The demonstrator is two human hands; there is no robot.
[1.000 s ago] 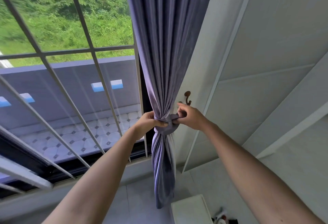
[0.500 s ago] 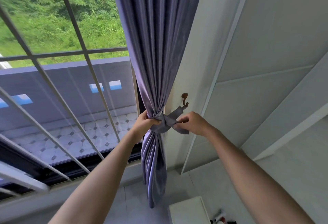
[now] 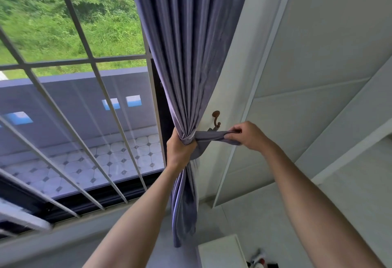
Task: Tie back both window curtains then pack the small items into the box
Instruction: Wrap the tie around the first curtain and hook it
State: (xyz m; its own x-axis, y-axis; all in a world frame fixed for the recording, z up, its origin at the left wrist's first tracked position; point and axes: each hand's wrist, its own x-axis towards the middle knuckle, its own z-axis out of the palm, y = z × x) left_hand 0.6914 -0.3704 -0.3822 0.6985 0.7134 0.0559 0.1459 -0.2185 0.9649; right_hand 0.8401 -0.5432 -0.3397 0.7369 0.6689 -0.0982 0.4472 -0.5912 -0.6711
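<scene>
A pale panelled wall (image 3: 318, 55) fills the right of the frame. Both forearms reach up from the bottom edge: the left hand (image 3: 180, 151), mid-frame, has its grip clenched round the gathered curtain (image 3: 186, 55), while the right hand (image 3: 248, 136) pinches the tieback (image 3: 210, 137) pulled taut rightwards, just below the wall hook (image 3: 216, 119). Beyond, at left, a barred window (image 3: 84, 44) shows greenery.

I am scanning the whole view and I am finding no readable text, label, brand, number or sign on anything in it.
</scene>
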